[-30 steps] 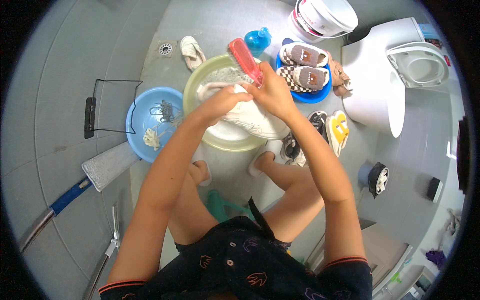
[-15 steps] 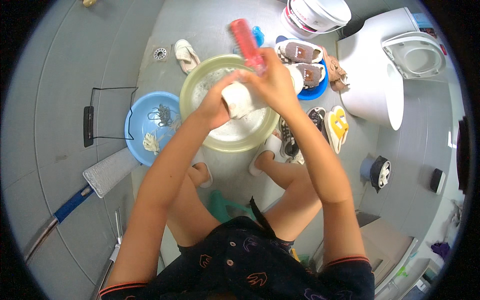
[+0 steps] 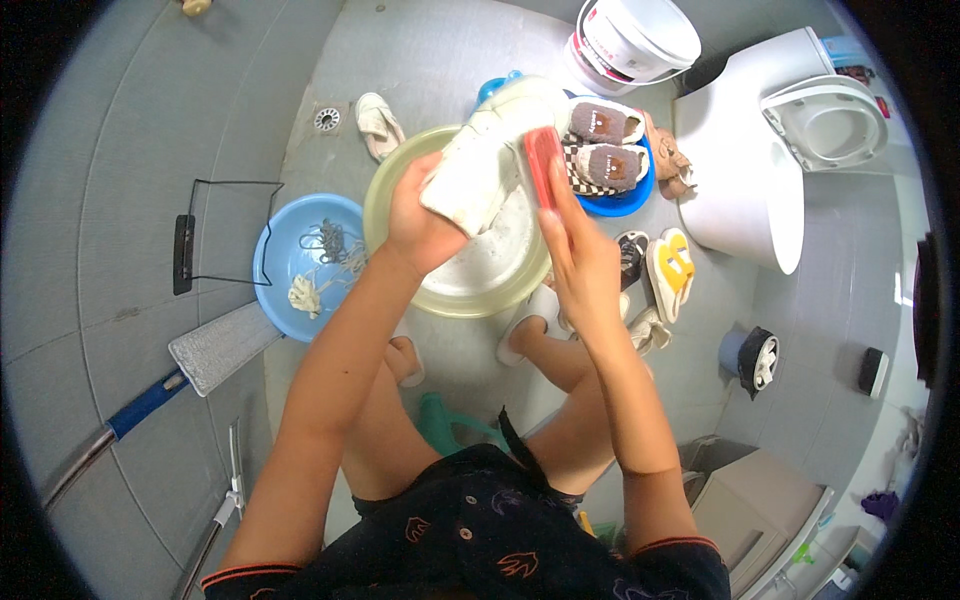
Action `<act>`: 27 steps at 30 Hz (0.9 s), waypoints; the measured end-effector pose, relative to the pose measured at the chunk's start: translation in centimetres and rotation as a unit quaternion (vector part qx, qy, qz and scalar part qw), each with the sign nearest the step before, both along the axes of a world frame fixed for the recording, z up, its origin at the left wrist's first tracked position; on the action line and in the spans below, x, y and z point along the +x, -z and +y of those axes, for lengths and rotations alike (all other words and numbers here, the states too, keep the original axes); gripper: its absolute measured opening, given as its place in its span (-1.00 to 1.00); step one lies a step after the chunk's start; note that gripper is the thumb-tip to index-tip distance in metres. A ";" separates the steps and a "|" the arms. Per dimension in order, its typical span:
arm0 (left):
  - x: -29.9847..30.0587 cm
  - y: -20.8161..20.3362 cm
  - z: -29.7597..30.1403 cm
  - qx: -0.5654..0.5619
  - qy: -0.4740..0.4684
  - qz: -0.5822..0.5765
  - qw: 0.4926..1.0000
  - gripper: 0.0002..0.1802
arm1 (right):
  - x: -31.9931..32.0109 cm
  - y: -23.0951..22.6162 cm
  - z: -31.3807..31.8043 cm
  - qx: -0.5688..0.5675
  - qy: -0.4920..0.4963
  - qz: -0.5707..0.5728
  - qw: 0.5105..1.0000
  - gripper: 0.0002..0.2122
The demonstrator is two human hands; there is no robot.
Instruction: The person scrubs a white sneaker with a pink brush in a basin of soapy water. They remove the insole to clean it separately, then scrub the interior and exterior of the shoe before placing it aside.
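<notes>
My left hand (image 3: pixel 415 222) is closed round one end of a white shoe (image 3: pixel 478 172), which is tilted over a pale green basin (image 3: pixel 470 306). Whitish, sudsy water (image 3: pixel 485 265) shows inside the basin. A red scrubbing brush (image 3: pixel 546 165) is gripped in my right hand (image 3: pixel 584 262), beside the right side of the shoe; whether its bristles touch the shoe I cannot tell. To the left, a light blue basin (image 3: pixel 285 232) holds grey shoelaces (image 3: pixel 326 240) and a white bundle (image 3: pixel 304 295).
A white shoe (image 3: pixel 379 125) lies beyond the basin, near a floor drain (image 3: pixel 327 120). Grey slippers (image 3: pixel 610 165) sit in a blue tub (image 3: pixel 625 205). Yellow slippers (image 3: pixel 672 268), a white bucket (image 3: pixel 640 45) and a toilet (image 3: pixel 745 160) are at the right. A long-handled mop (image 3: pixel 225 348) leans left.
My right hand and the brush have come down and to the right, away from my left hand. The shoe has turned, and its far end now points up and right.
</notes>
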State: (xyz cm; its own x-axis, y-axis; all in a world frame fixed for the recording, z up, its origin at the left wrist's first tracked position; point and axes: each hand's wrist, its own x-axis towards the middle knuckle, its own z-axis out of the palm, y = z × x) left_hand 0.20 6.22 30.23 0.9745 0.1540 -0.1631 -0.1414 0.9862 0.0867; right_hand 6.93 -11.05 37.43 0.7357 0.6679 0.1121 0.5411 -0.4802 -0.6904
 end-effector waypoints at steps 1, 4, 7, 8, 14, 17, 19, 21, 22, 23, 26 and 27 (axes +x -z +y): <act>0.1 -0.2 -0.2 -0.005 -0.005 0.004 1.000 -0.41 | 1.0 0.9 0.9 -0.007 0.004 -0.027 1.000 -0.51; 0.1 0.0 -0.2 -0.007 -0.005 -0.003 1.000 -0.42 | 0.1 3.2 2.1 -0.073 -0.034 -0.077 0.994 -0.48; -0.6 1.1 -0.1 -0.003 0.013 0.009 1.000 -0.46 | -2.3 4.0 1.4 -0.093 -0.154 -0.093 0.979 -0.50; -0.6 0.8 -0.1 0.002 0.000 0.013 1.000 -0.46 | -1.0 2.8 1.6 -0.165 -0.137 -0.136 0.967 -0.50; 0.3 -0.2 0.1 0.010 -0.043 0.051 0.998 -0.48 | -0.8 3.2 3.2 -0.144 -0.055 -0.131 0.979 -0.46; -0.3 0.3 0.6 0.027 -0.030 0.023 0.999 -0.44 | -2.2 3.2 2.2 -0.116 -0.137 -0.109 0.978 -0.41; -0.6 -0.1 0.8 -0.021 -0.039 -0.001 0.999 -0.43 | 1.4 2.2 2.4 -0.144 -0.072 -0.150 0.975 -0.43; -1.1 -0.3 0.6 -0.054 -0.034 0.011 0.998 -0.43 | 2.7 1.2 3.2 -0.168 -0.005 -0.081 0.982 -0.47; -0.9 -0.4 0.5 -0.071 -0.027 0.013 0.997 -0.43 | 2.4 2.0 2.9 -0.133 0.000 -0.068 0.989 -0.48; -0.9 0.1 0.4 -0.067 -0.027 -0.020 0.997 -0.43 | 0.8 2.7 2.6 -0.121 -0.048 -0.080 0.988 -0.49; -1.2 0.6 0.8 -0.017 -0.010 -0.024 1.000 -0.43 | -1.0 2.4 2.1 -0.126 -0.128 -0.139 0.974 -0.50; -0.9 0.5 0.7 -0.022 -0.031 0.014 0.999 -0.44 | 0.7 2.2 2.1 -0.146 -0.107 -0.160 0.970 -0.50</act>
State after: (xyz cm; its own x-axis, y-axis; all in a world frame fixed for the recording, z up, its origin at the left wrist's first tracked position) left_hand -0.69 6.90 29.69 0.9583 0.2063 -0.1980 -0.2008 0.9785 0.0474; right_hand 7.64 -8.92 35.23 0.5347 0.8397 0.0944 0.8145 -0.4824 -0.3224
